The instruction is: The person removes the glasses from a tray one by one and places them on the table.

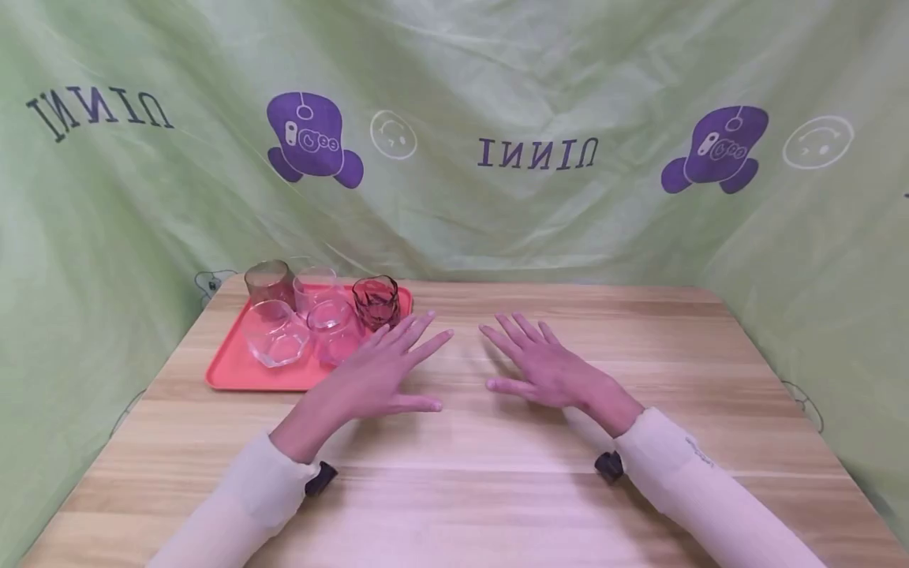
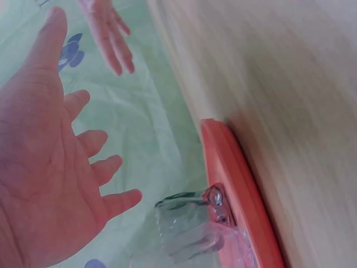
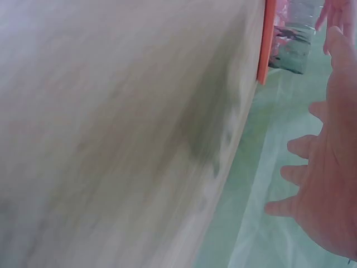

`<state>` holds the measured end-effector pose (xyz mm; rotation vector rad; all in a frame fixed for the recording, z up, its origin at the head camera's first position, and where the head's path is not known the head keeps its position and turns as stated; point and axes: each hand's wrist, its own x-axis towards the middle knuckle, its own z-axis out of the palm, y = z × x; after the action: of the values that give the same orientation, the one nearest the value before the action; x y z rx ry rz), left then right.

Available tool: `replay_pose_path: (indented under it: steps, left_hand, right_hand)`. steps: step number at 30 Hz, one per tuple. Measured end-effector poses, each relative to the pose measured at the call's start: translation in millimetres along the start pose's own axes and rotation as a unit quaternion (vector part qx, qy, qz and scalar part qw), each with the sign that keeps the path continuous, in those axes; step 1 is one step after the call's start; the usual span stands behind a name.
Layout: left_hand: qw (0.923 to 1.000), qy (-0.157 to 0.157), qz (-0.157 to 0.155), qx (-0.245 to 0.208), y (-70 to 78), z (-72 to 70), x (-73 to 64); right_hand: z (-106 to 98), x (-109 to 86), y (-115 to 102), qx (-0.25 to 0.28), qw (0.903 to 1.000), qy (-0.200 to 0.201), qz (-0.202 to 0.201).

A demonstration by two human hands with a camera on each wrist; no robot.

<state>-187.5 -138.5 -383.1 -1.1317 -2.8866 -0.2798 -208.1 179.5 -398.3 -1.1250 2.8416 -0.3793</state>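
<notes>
My left hand (image 1: 376, 375) hovers over the table with its fingers spread and straight, nothing in it. It is nearest the right front part of a red tray (image 1: 234, 371) and hides that corner. My right hand (image 1: 543, 363), also spread and holding nothing, is above the table to the right. On the tray stand a brown-tinted glass (image 1: 270, 284) at the back left, a clear glass (image 1: 316, 285) at the back, a faceted clear glass (image 1: 277, 343) in front, another clear glass (image 1: 332, 327) beside it, and a dark reddish faceted glass (image 1: 376, 300) at the right.
The tray sits at the back left of a wooden table (image 1: 483, 505). Behind and beside the table hangs a green curtain (image 1: 454, 213) with purple prints. Cables (image 1: 806, 402) show past the table's sides.
</notes>
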Motion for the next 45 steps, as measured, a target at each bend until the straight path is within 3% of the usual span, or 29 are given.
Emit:
replay_pose_path:
  steps: [6,10,19,23,27,31,36,40,45]
  left_hand:
    - [0.9997,0.018,-0.004,-0.015,-4.3,-7.4,-25.4]
    - [0.9984,0.042,-0.028,-0.024,-10.8,-16.4,-42.9]
    - [0.9884,0.136,-0.068,0.002,-26.8,-48.3,-77.7]
    - [0.9818,0.164,-0.095,-0.012,-39.1,-59.8,-88.9]
    - [0.9766,0.17,-0.129,-0.029,-57.3,-67.2,-101.6]
    - [0.9693,0.176,-0.165,-0.048,-82.2,-73.0,-123.7]
    - [0.9538,0.197,-0.209,-0.089,-115.3,-75.6,-153.1]
    - [0.9431,0.192,-0.253,-0.099,-138.3,-71.0,-160.2]
    - [0.9234,0.153,-0.336,-0.106,-163.4,-63.1,-159.3]
  right_hand:
    - [6.1,11.0,-6.7,0.013,0.9996,-0.023,-0.011]
    - [8.3,20.3,-12.0,0.019,0.9991,-0.027,-0.026]
    - [12.7,46.1,-25.5,-0.012,0.998,-0.003,-0.061]
    - [16.4,58.2,-34.7,-0.016,0.9976,0.002,-0.067]
    - [20.3,68.0,-43.5,-0.031,0.9972,-0.012,-0.067]
    - [23.1,75.6,-50.6,-0.041,0.9965,-0.02,-0.069]
    - [24.3,85.2,-52.8,-0.034,0.9971,-0.012,-0.068]
    - [23.4,92.2,-52.0,-0.032,0.998,-0.006,-0.055]
    - [24.1,98.9,-51.1,-0.023,0.9992,-0.005,-0.033]
